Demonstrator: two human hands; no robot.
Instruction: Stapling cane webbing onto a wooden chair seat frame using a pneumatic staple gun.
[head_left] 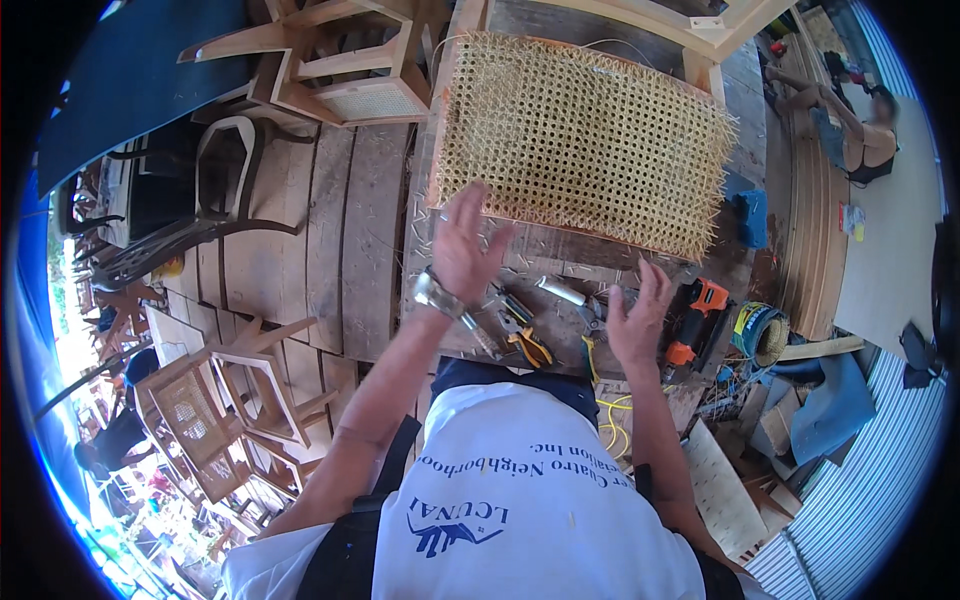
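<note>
A rectangular woven cane panel point(590, 140) lies on the wooden workbench before me, frayed strand ends sticking out along its right and near edges. My left hand point(464, 258) is at its near left corner, fingers stretched out, with the fingertips over the edge; I cannot tell if they touch. Below the near right corner, my right hand point(638, 322) is held with fingers apart and nothing in it. Between my hands lie pliers with orange and black handles point(526, 342), a white cylindrical piece point(561, 290) and another hand tool point(590, 322). An orange and black nail gun point(697, 322) rests right of my right hand.
Wooden chair frames stand at the far left point(345, 65) and near left point(240, 390). A blue container point(750, 217) and a round roll with a yellow label point(757, 330) sit on the right. Another person point(868, 135) sits at far right. Cane scraps litter the bench.
</note>
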